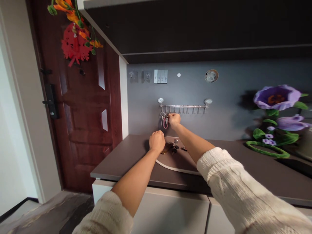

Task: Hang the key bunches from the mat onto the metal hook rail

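Note:
My right hand (175,119) is closed in a pinch just below a clear hook rail (184,106) on the grey wall. Its fingertips meet the right side of a bunch of keys (162,121) with a pink strap (165,123), which hangs from the rail's left end. My left hand (157,141) is curled shut lower down, over the left edge of a brown oval tray (179,169) with a pale rim. Its fingers face away, so anything inside them is hidden. More keys (174,147) lie in a loose pile on the tray, between my forearms.
A dark counter (129,156) carries the tray. Overhead hangs a dark cabinet (195,29). To the right stands a purple knitted flower (277,97) with green leaves. A red-brown door (90,130) is at left, and a switch panel (161,76) is on the wall.

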Available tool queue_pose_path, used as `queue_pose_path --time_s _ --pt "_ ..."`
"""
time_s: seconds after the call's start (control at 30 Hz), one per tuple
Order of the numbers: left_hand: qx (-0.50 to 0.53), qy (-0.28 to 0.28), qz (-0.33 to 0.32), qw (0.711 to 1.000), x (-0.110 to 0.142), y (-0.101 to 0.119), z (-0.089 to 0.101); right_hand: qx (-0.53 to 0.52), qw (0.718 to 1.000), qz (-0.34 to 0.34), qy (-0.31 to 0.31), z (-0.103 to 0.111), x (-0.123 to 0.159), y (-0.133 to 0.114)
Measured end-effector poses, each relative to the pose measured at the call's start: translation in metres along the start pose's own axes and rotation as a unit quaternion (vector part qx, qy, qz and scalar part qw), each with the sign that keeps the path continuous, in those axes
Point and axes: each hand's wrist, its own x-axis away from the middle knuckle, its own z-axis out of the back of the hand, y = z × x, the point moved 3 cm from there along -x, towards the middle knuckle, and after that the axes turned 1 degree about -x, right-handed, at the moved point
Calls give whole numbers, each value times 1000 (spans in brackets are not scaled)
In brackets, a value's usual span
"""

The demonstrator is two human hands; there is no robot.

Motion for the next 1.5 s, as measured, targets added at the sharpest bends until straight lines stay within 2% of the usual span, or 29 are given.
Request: queue_pose_path --time_s 0.1,0.17,0.37,0.53,0.73,0.97,1.23,1.5 --pt "1 3 -1 1000 0 -1 -1 -44 996 -68 23 11 5 1" --pt "6 6 -5 1000 0 -2 0 -74 994 -81 17 18 9 0" --pt "37 9 -20 999 2 -1 6 -173 984 -47 14 45 33 -7" --pt "60 10 -47 997 3 -2 8 -206 978 -31 -31 68 69 -5" --pt "85 -16 -67 994 3 -3 4 -140 987 11 -79 88 100 10" --pt "102 -56 -93 989 6 0 2 -21 988 69 -140 97 119 19" --pt "67 -103 -129 984 5 2 -9 128 959 131 -217 92 120 29" --pt "44 -160 -155 974 4 3 -18 230 933 110 -254 84 120 37"
